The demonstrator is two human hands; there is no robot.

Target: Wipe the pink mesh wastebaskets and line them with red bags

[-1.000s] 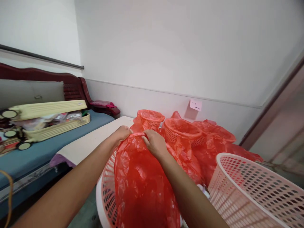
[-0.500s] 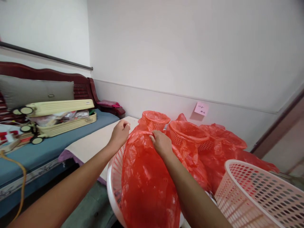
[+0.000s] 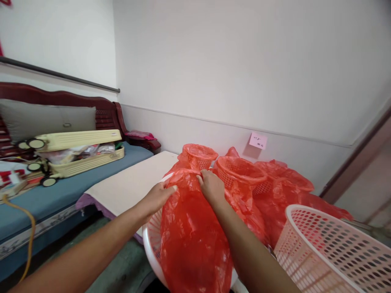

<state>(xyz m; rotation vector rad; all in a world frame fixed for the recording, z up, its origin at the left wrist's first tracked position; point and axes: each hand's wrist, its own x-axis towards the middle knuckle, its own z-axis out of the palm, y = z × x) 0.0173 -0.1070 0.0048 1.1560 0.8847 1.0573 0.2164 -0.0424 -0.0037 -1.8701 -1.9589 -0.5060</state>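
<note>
A red plastic bag (image 3: pixel 195 236) lies over a white plastic basket (image 3: pixel 149 248), covering most of its opening and leaving the left side of the rim bare. My right hand (image 3: pixel 213 188) is closed on the bag's far edge. At the basket's far left, my left hand (image 3: pixel 159 198) has its thumb on the red film, with the other fingers partly hidden, closed on the bag's edge. Behind and right of the hands stand a small basket (image 3: pixel 205 162) and another basket (image 3: pixel 235 179), both covered with red film.
At the lower right is an uncovered pink perforated basket (image 3: pixel 301 240). More red bags (image 3: pixel 284 191) are heaped against the wall, below a pink note (image 3: pixel 258 141). A pale board (image 3: pixel 131 183) lies to the left. Beyond it, an open yellow suitcase (image 3: pixel 82 156) rests on a blue bed (image 3: pixel 134 154).
My left hand has come down and slightly toward me, from a closed pose above the rim to its thumb lying on the bag. The right hand keeps its grip. The view has shifted slightly.
</note>
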